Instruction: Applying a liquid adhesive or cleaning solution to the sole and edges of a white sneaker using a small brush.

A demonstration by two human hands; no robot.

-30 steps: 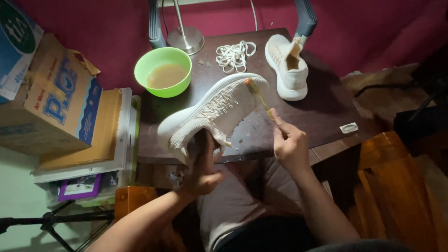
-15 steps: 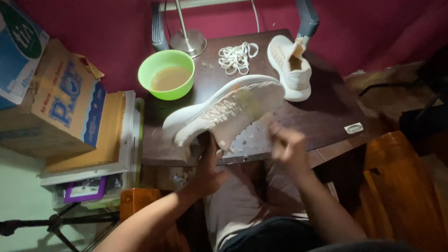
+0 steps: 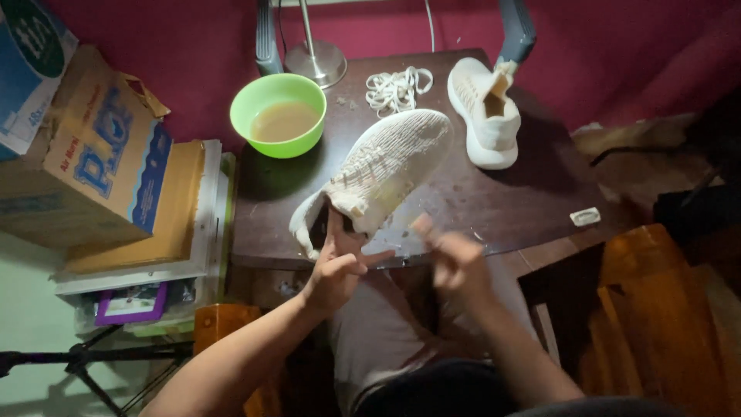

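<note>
My left hand (image 3: 337, 266) has its fingers pushed into the opening of a white knit shoe (image 3: 386, 170) and holds it tilted over the dark wooden table (image 3: 509, 208), toe pointing away to the right. My right hand (image 3: 459, 262) is blurred at the table's front edge, just right of the shoe's heel and not touching it. It is closed around a thin light-coloured brush whose end sticks out above the fist. A second white shoe (image 3: 486, 112) lies at the back right. Loose white laces (image 3: 397, 86) sit behind the held shoe.
A green bowl (image 3: 282, 116) of murky liquid stands at the table's back left, beside a metal lamp base (image 3: 316, 62). A small white object (image 3: 584, 217) lies near the right edge. Cardboard boxes (image 3: 93, 162) and stacked books (image 3: 181, 232) fill the left side.
The shoe has turned so its knit upper faces up. My right hand has drawn back from the shoe's side toward the table's front edge.
</note>
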